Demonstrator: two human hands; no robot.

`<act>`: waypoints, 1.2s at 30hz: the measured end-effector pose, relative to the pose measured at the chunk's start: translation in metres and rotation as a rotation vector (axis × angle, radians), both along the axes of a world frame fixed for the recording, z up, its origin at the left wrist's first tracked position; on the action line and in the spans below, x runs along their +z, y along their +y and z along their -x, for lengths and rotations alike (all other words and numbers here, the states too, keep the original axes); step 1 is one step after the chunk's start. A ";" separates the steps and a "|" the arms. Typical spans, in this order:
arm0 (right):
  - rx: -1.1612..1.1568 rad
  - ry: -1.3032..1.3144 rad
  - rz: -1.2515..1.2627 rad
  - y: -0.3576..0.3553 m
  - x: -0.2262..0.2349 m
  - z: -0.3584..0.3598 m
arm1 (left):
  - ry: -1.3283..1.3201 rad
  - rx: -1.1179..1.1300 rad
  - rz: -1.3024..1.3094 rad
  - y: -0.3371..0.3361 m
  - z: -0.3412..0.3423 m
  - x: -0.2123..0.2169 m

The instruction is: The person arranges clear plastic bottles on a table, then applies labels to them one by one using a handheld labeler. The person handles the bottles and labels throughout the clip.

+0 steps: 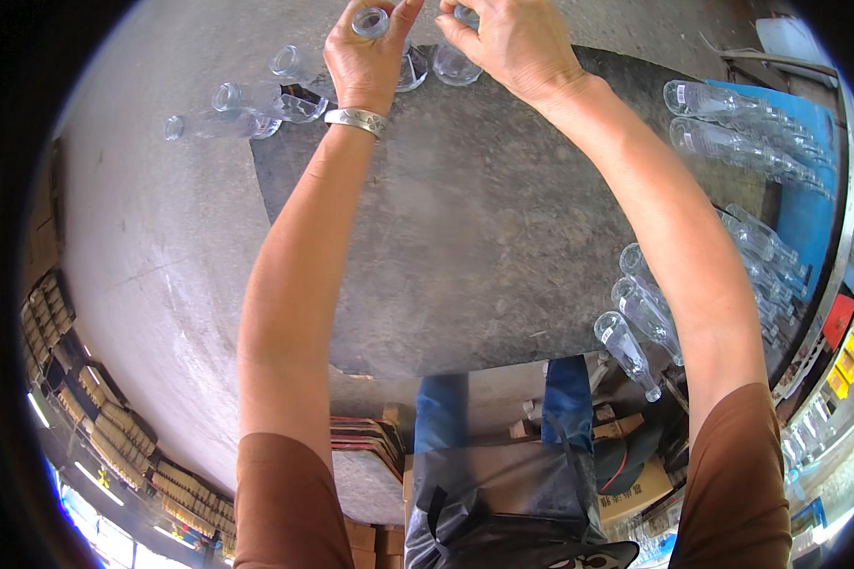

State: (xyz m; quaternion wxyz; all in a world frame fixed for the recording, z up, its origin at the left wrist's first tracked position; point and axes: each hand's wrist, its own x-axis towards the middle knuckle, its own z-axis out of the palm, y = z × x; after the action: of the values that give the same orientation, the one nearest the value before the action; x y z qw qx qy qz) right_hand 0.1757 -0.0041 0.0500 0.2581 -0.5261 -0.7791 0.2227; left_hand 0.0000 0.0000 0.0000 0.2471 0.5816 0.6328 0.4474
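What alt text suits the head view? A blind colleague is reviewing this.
The person's left hand and right hand each grip a clear glass bottle at the far edge of a dark grey mat. More clear bottles lie on their sides nearby and along the right.

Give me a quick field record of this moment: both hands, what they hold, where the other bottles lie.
left hand: fingers around a clear glass bottle at its mouth, far edge of the table
right hand: pinching a second bottle beside it
wrist: silver bracelet on the left
loose bottles: three lying on their sides, left of the left hand
right rows: bottles lying on a blue sheet
table: grey, worn top
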 end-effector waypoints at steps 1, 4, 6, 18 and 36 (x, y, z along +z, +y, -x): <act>0.016 0.006 0.005 -0.003 0.008 0.000 | -0.002 -0.002 0.018 -0.001 0.000 0.002; -0.013 0.066 -0.359 -0.005 0.005 -0.011 | -0.012 -0.001 -0.034 -0.003 -0.008 0.005; -0.061 0.110 -0.547 -0.005 0.005 -0.021 | -0.020 -0.019 -0.078 -0.004 -0.007 0.007; -0.261 0.459 -0.340 0.013 -0.031 -0.039 | -0.061 0.027 -0.220 -0.113 -0.030 0.057; -0.507 0.329 -0.644 0.003 -0.034 -0.059 | -0.288 -0.702 0.456 -0.368 -0.179 0.107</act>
State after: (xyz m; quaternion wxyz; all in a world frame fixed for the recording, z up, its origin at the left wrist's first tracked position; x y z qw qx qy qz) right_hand 0.2350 -0.0015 0.0164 0.5762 -0.5509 -0.6034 -0.0212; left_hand 0.1789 -0.3685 0.1071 0.5917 0.6238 0.4385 0.2616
